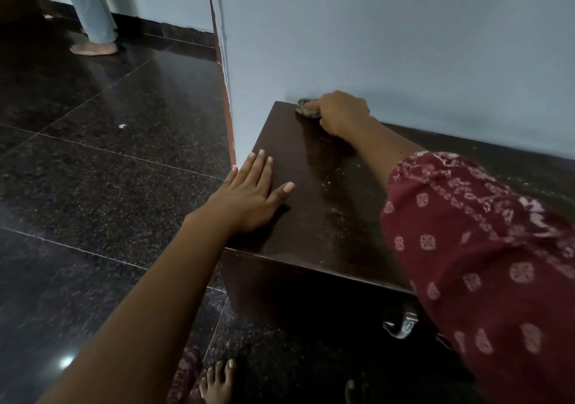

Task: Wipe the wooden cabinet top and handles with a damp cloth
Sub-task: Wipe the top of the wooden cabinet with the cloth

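Here, a person's right hand point(337, 113) presses a crumpled cloth point(306, 108) against the dark wooden cabinet top point(323, 217) at its far corner, toward 12 o'clock, fingers clenched around it. The left hand point(252, 198) lies flat with fingers spread at 9 o'clock, while a metal handle point(399, 326) shows on the cabinet front at 5 o'clock.

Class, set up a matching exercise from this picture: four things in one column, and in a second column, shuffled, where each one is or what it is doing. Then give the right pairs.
Column 1
1. left hand
2. right hand
3. cloth
4. metal handle

Column 2
A. bunched at the far corner of the cabinet top, by the wall
B. on the cabinet's dark front, below the top
C. flat, fingers spread, on the near left edge of the top
D. closed around the cloth

Pairs: 1-C, 2-D, 3-A, 4-B
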